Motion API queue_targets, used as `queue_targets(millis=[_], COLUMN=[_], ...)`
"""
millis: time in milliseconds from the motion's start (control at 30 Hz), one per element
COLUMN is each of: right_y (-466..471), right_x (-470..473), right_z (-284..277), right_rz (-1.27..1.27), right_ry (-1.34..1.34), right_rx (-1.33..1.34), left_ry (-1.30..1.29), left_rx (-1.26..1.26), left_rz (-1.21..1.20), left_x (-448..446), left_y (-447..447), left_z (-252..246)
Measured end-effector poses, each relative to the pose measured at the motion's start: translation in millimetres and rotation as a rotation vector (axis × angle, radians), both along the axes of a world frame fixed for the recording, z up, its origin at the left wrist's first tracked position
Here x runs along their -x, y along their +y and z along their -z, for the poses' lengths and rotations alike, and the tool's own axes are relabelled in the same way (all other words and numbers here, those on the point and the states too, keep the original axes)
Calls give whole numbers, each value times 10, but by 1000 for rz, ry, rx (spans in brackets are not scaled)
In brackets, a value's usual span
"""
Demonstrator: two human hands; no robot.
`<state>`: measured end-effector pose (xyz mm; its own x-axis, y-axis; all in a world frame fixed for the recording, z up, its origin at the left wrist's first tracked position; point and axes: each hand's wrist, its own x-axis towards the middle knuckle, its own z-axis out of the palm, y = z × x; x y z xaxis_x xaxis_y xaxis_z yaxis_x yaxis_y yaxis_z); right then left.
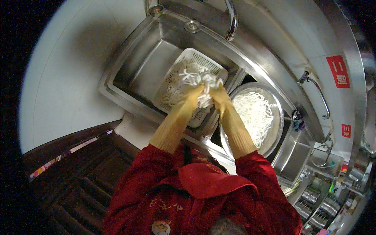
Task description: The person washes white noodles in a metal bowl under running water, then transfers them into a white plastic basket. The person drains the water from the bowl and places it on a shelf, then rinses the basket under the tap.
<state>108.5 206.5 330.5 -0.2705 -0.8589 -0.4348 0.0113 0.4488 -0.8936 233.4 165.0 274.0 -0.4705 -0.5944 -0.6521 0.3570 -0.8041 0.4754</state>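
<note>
Thick white noodles (205, 80) are bunched between my two hands, some strands hanging down. My left hand (194, 92), in a long yellow rubber glove, grips them from the left. On the right, my right hand (217, 92) wears a matching glove and holds the same bunch. Both hands are over a white perforated plastic basket (216, 60), which sits in a stainless steel sink (141, 70). More pale noodles (171, 94) lie inside the basket. Beside my right forearm, a large round basin (277, 129) contains a heap of white noodles (255, 114).
A chrome faucet (232, 23) arches over the sink's back edge. Another faucet (318, 91) is fixed to the wall at right. A smaller sink (290, 155) lies beyond the basin. Stacked metal containers (311, 195) stand at lower right. A dark ribbed floor mat (91, 191) is at left.
</note>
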Motion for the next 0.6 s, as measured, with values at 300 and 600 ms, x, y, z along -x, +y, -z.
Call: queue_targets(millis=[300, 600], right_y=[894, 2770], right_x=[624, 2344], right_z=[-36, 822], right_rz=[13, 433], right_ry=[-116, 462], right_rx=[82, -464], left_ry=[-645, -383], left_rx=[508, 940], left_rz=[200, 574], left_x=[-294, 1088], left_y=[126, 934], left_z=[326, -335])
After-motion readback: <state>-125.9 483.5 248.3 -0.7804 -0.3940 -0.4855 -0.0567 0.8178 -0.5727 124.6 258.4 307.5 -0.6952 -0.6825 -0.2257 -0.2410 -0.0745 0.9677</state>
